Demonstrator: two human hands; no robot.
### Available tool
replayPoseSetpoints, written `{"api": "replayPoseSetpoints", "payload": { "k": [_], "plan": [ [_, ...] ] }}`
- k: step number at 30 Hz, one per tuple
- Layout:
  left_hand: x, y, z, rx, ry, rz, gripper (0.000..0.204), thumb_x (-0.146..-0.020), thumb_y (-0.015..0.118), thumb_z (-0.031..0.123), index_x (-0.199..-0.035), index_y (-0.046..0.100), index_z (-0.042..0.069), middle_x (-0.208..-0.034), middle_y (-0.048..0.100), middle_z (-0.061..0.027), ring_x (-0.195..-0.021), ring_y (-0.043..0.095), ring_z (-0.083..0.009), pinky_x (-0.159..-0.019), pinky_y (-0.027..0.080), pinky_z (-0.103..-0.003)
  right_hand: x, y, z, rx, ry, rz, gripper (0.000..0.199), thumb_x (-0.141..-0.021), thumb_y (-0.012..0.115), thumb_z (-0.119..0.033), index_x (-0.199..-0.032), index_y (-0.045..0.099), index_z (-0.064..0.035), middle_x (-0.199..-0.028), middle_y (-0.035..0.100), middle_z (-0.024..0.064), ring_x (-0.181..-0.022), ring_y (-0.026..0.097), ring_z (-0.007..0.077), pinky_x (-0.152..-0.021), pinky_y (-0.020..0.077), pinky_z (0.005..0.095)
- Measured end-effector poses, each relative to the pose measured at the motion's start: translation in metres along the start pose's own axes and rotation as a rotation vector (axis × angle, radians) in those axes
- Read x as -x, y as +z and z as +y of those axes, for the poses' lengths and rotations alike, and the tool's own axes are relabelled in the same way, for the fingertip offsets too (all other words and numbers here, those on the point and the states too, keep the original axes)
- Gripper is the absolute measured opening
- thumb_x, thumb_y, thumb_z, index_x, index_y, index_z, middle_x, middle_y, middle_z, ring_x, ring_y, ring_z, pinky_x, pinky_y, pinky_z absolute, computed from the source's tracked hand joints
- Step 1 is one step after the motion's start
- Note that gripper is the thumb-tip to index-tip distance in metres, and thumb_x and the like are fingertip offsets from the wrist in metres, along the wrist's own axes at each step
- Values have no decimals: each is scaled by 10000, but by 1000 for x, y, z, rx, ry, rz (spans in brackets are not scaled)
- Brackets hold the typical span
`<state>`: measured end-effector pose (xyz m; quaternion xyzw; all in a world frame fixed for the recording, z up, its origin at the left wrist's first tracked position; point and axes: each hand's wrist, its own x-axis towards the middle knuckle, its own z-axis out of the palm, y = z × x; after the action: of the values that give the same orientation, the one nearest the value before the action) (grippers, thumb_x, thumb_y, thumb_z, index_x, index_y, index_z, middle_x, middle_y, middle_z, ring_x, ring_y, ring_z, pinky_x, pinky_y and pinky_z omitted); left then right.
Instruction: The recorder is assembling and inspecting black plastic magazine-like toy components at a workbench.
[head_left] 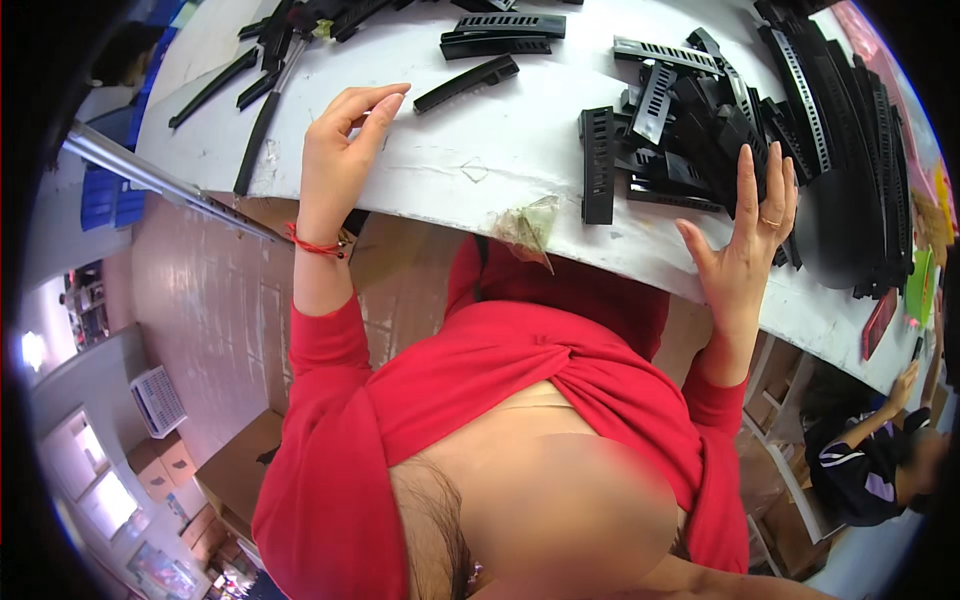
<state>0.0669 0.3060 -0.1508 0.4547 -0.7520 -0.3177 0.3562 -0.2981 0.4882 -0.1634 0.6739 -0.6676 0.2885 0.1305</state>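
Fingers (776, 182) of the right hand (745, 245) spread apart, grasping nothing, by a heap of black slotted parts (655, 102); whether they touch is unclear. The left hand (342, 150), loosely curled and without a load, is near a lone black strip (467, 83). Both lie on a white table (540, 130).

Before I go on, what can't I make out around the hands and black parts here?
All in the head view:
- Lower pieces in the heap of black slotted parts: hidden by those on top.
- Whether the right hand touches the heap: the hand itself blocks the view.
- Left hand, palm: hidden by its own curled fingers.
- Black pieces at the top: cut off by the edge.
- Detail beside the long black strips: lost in a blurred patch.
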Motion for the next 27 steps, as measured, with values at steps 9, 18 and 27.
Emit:
{"api": "replayPoseSetpoints", "payload": {
  "k": [9, 18, 27],
  "plan": [
    [0, 32, 30, -270, 293, 10, 184, -897, 772, 128, -1071, 791, 70, -1052, 720, -93, -983, 665, -232, -844, 531, -333, 5, -2, -4, -20, 10, 21, 904, -806, 750, -613, -1549, 480, -176, -1642, 333, 147, -1516, 270, 353, -1220, 182, 546],
    [-52, 50, 59, -363, 597, -278, 345, -897, 767, 111, -1241, 747, 130, -1008, 680, -69, -881, 635, -149, -773, 503, -287, 3, -2, 0, -42, 12, 55, 910, -790, 786, -564, -1546, 482, -159, -1634, 356, 115, -1516, 267, 350, -1226, 203, 480],
    [-50, 44, 55, 406, -261, -204, 214, -949, 754, 189, -1048, 700, 8, -931, 700, -53, -886, 701, -109, -810, 613, -294, 2, -2, 1, -66, 29, 85, 812, -807, 765, -586, -1481, 561, -182, -1586, 405, 114, -1479, 321, 336, -1202, 216, 547]
  ]
}}
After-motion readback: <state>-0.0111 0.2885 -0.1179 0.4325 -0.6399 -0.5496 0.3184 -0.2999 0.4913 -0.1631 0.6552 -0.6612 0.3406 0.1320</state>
